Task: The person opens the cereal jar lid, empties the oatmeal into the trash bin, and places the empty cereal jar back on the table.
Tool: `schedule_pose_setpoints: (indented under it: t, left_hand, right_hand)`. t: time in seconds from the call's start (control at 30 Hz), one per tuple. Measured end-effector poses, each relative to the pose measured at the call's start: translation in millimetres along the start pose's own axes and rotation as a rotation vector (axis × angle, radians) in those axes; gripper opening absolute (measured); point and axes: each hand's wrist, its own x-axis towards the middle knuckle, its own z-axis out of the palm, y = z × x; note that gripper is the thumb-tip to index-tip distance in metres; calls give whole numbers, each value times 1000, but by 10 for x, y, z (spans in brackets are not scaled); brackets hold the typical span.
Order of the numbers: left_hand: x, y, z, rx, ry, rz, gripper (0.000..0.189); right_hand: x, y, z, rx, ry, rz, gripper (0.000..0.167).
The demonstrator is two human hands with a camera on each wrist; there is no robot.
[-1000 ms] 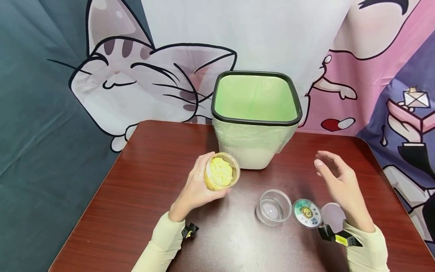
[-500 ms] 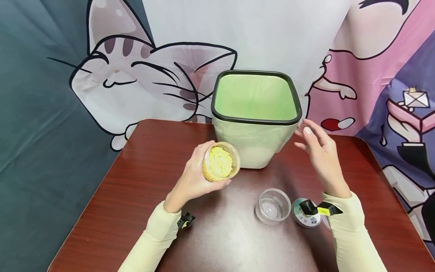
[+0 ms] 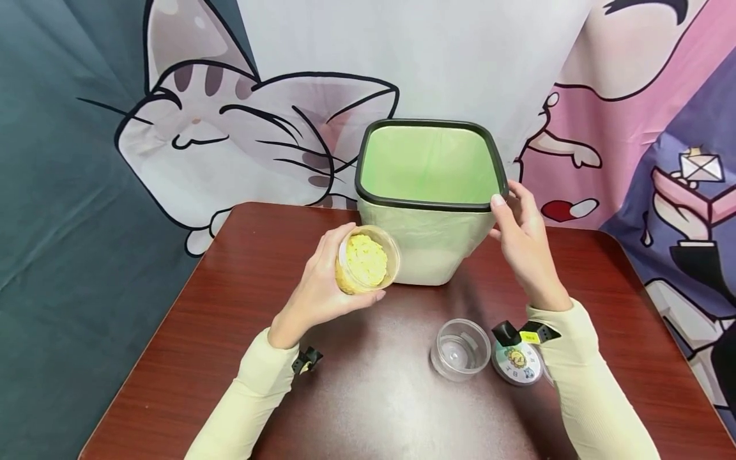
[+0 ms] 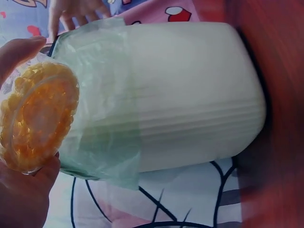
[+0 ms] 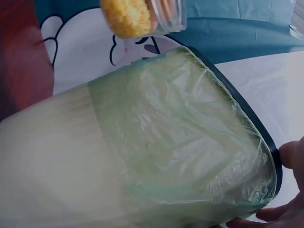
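My left hand (image 3: 313, 281) grips a clear plastic jar (image 3: 395, 254) partly filled with yellow crumbly pieces (image 3: 367, 260). The jar is tilted, its open mouth facing up toward the head camera, in front of the bin. In the left wrist view the jar's round base (image 4: 40, 116) shows orange-yellow. At the right corner of the pale green trash bin (image 3: 422, 239), my right hand (image 3: 526, 246) holds the black rim (image 3: 431, 206), with the thumb on it and the fingers at the outer side. A thin green bag (image 5: 175, 128) is folded over the bin's outside.
A second clear jar (image 3: 460, 350) stands on the brown table (image 3: 230, 306). To its right lies a round printed lid (image 3: 517, 363), partly under the right wrist's camera. Printed cloth (image 3: 276, 140) hangs behind the table's back edge.
From beside the lids, my right hand has moved up and left to the bin's right rim corner and taken hold. My left hand has carried the jar slightly up and left.
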Motion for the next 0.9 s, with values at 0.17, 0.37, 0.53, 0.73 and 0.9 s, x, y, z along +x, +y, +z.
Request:
schedule_pose_setpoints:
  t: [0.17,0.37,0.53,0.73,0.9]
  left_hand:
    - [103,32,-92,21,25,-8,102]
    - [247,90,-216,-26,20,7,103]
    - [416,237,-358,-78,8,-13,96]
    - [632,537,-494,-158,13,-10,91]
    - [780,532,-550,-155,10,-13,88]
  right_hand:
    - [13,15,-2,-19,-32,6,48]
    - [11,43,-3,7,-44,1,46]
    - [10,68,3,3,-48,-12,45]
    - [9,85,8,-27,-53,-43,46]
    - [7,71,25,-86,-17,-14,53]
